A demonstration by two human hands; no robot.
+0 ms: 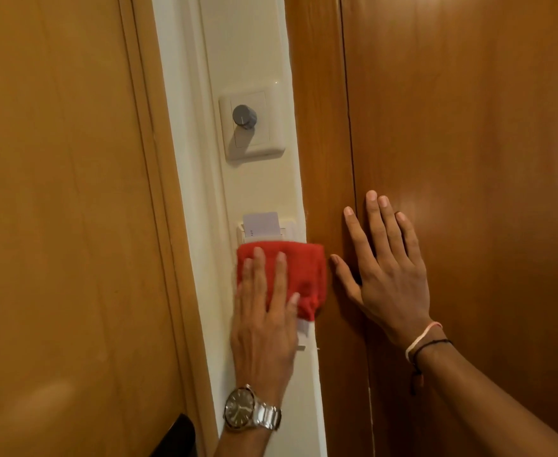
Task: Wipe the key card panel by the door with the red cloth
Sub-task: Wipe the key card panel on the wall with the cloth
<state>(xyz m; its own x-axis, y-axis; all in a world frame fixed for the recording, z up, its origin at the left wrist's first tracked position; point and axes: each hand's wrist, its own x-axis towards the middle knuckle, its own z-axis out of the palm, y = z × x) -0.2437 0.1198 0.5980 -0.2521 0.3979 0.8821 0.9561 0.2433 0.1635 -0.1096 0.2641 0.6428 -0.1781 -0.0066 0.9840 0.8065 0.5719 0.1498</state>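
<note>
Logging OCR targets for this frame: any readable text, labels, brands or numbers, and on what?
None can be read.
White key card in the key card panel: small dark marks at its lower left, too blurred to read.
Wristwatch dial: no legible brand or numerals.
Dimmer knob: one indicator line, no text.

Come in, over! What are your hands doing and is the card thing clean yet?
Left hand flat, pressing red cloth on white key card panel. Right hand open against brown wooden door. White card sticks out above.
</note>
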